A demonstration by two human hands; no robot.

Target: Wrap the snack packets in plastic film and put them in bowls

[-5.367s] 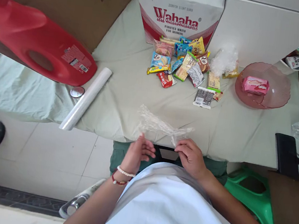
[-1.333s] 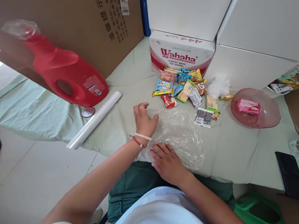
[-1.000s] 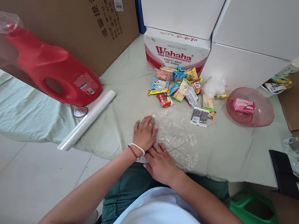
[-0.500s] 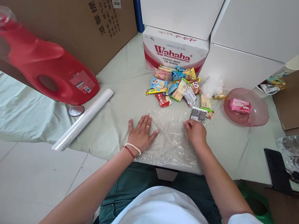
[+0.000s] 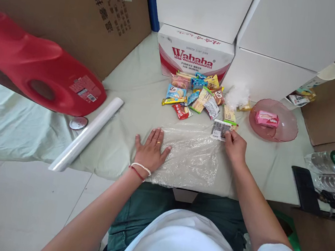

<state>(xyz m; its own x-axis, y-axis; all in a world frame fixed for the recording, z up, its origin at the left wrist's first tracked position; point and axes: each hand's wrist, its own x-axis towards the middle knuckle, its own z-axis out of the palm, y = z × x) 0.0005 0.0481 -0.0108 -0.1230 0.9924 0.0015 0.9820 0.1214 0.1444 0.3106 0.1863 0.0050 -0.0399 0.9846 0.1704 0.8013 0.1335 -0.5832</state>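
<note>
A thin clear plastic sheet point(image 5: 189, 157), wrinkled and shiny, lies flat on the table in front of me. My left hand point(image 5: 151, 150), fingers spread, rests palm down on its left side. At the far right corner of the sheet is a small dark snack packet point(image 5: 219, 129) with clear edges. My right hand point(image 5: 236, 148) pinches this packet at its right end between thumb and fingers. Just beyond lies a pile of wrapped snacks point(image 5: 200, 99) in several colours.
A white plastic roll point(image 5: 88, 133) and a red detergent bottle point(image 5: 47, 74) are on the left. A pink bowl point(image 5: 289, 127) holding a pink packet point(image 5: 267, 119) stands to the right. Behind the snacks is a Wahaha box point(image 5: 195, 57). A black phone-like slab point(image 5: 305, 189) lies far right.
My right hand has left the plastic sheet's right part, moved right and taken hold of the dark snack packet. My left hand stays flat on the sheet. The view has shifted slightly.
</note>
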